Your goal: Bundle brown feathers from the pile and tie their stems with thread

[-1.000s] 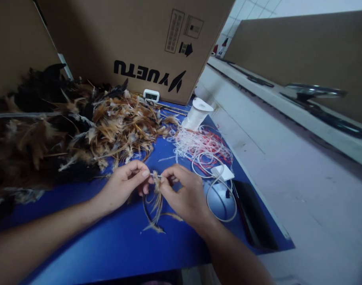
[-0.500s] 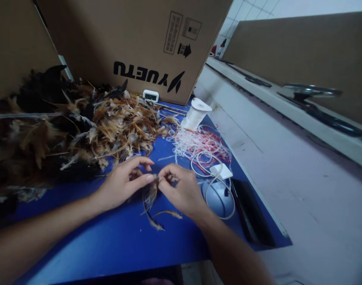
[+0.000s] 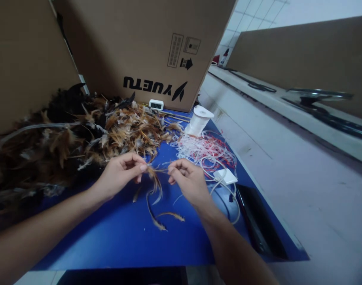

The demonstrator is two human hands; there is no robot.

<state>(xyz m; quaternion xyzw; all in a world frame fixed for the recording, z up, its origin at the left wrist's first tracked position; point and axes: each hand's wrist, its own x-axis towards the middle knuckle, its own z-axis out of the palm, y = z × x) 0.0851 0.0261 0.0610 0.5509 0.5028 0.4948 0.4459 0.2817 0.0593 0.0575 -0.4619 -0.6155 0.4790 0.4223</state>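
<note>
Blue table (image 3: 109, 245) beneath wispy brown feathers (image 3: 152, 173)

Feather bunch (image 3: 152, 173) tan-brown; feather pile (image 3: 133, 126) brown, black; table (image 3: 124, 245) blue; spool (image 3: 198, 122) white.

Spool (image 3: 198, 120) behind, right of feather tuft (image 3: 152, 174)

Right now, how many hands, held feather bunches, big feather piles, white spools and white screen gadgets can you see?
Hands: 2 (left hand, right hand)
Held feather bunch: 1
Big feather pile: 1
White spool: 1
White digital display: 1
Total: 6
</note>
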